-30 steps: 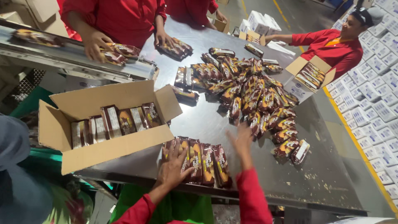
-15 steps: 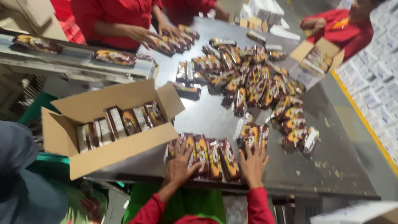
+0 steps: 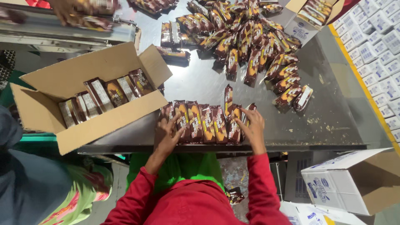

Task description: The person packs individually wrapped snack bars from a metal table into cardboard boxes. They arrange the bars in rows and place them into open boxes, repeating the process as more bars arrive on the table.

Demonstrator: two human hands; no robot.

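Brown packets in row (image 3: 204, 123) at near edge of steel desk (image 3: 333, 125); left hand (image 3: 168, 135) flat, fingers spread, pressing row's left end; right hand (image 3: 253, 127) open against right end, gripping nothing; carton (image 3: 79, 125) with packets just left; loose pile (image 3: 254, 46) farther back, apart from row.

Brown-and-yellow packets (image 3: 206, 123) (glossy, with white panels) on a grey steel table (image 3: 333, 125); tan cardboard box (image 3: 89, 93); red sleeves (image 3: 262, 183).

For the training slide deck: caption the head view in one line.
Left hand and right hand bracket a row of brown snack packets on a steel table, beside an open cardboard box.
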